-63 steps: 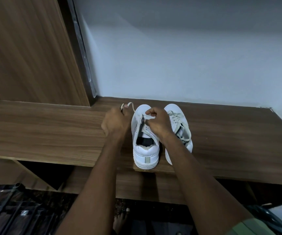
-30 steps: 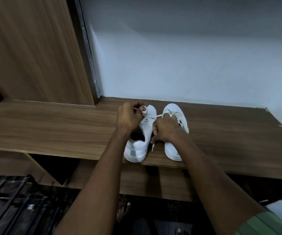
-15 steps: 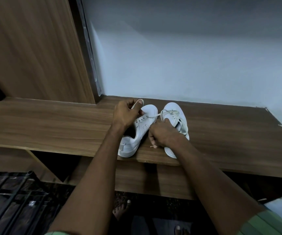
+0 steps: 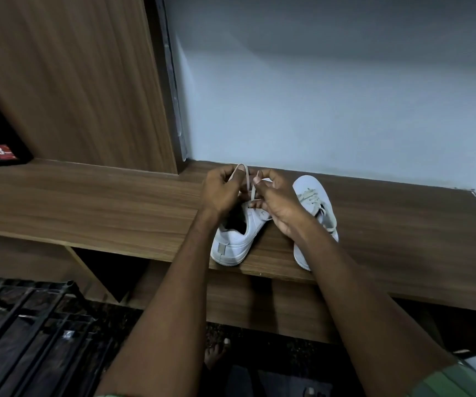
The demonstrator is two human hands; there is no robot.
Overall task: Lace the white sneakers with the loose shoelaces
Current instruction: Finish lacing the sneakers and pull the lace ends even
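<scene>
Two white sneakers stand on the wooden shelf: left sneaker near the edge, right sneaker beside it. Above the left one, left hand and right hand each pinch the shoelace, looped upward.

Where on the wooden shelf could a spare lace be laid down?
Bare wood lies between the cabinet panel and the left hand. More lies right of the laced sneaker, toward the shelf's end. Crowded: both hands, with the right hand, over the unlaced sneaker.
</scene>
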